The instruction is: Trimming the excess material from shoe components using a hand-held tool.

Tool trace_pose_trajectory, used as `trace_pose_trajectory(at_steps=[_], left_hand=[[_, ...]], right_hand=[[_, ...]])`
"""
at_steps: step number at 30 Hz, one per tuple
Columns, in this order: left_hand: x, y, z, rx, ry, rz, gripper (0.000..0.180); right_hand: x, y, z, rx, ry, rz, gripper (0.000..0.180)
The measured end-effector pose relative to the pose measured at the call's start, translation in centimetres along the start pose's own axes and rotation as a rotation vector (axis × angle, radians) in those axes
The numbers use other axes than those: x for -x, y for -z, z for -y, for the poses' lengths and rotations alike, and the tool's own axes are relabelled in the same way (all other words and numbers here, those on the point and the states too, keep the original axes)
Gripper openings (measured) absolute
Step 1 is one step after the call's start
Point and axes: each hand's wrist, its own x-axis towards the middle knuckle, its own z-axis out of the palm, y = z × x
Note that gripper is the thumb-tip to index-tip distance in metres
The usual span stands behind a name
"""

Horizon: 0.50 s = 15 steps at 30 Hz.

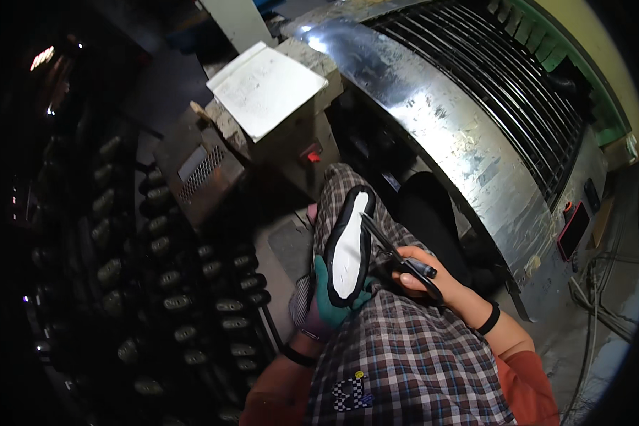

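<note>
My left hand [318,307], in a teal and grey work glove, grips the lower end of a shoe sole [349,245] with a black rim and a white inner face, held upright over my lap. My right hand [426,277] is bare and closed around black scissors [397,255], whose blades point up-left and touch the right edge of the sole. A plaid apron [397,355] covers my lap and knee beneath both hands.
A metal conveyor machine [447,121] with a slatted belt curves across the upper right. A grey box [277,106] topped with a white sheet stands ahead. A dark rack [170,284] with several shoe lasts fills the left. Cables [596,298] lie at the right.
</note>
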Motion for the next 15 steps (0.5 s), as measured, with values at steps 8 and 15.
trace_pose_trajectory(at_steps=[8,15], left_hand=[[-0.2,1.3,-0.1,0.006,-0.079,-0.038,0.067],[-0.1,1.1,-0.3,0.052,-0.008,-0.215,0.071]], right_hand=[[-1.9,-1.9,-0.9,-0.065,-0.142,0.102,0.047],[-2.8,-2.5,-1.3,0.121,-0.105,0.077,0.048]])
